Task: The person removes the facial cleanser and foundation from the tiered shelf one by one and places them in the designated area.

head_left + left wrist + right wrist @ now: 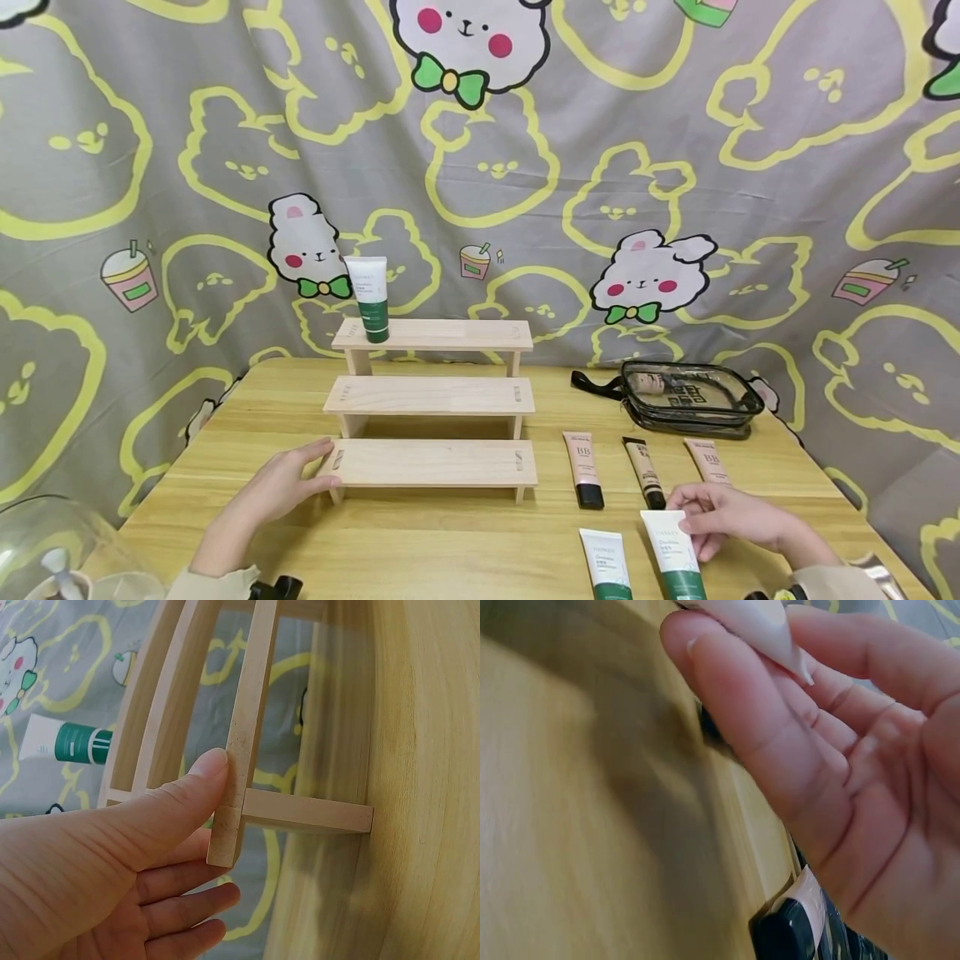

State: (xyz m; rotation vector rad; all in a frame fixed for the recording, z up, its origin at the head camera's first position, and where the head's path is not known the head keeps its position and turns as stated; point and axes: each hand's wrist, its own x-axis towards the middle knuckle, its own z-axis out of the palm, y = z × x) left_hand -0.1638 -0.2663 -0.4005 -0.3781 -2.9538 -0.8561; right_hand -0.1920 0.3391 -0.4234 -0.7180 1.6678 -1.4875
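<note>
My right hand (723, 518) pinches a white-and-green squeeze tube (672, 554) by its upper side, thumb in front, the dark green end pointing down. In the right wrist view only the white crimped end of this tube (761, 630) shows between the fingers. On the left, my left hand (281, 483) holds the end of the lowest step of a three-tier wooden display stand (431, 463). The left wrist view has the thumb (206, 765) on the front edge and the index finger partly hidden behind. A similar white-and-green tube (371, 292) stands upright on the top tier's left end.
Another white-and-green tube (606, 560) lies left of the held one. Behind are a pink BB cream tube (582, 462), a beige tube (641, 467) and a second pink tube (707, 458). A clear black-edged pouch (690, 400) lies farther back. A transparent dome (63, 542) stands front left.
</note>
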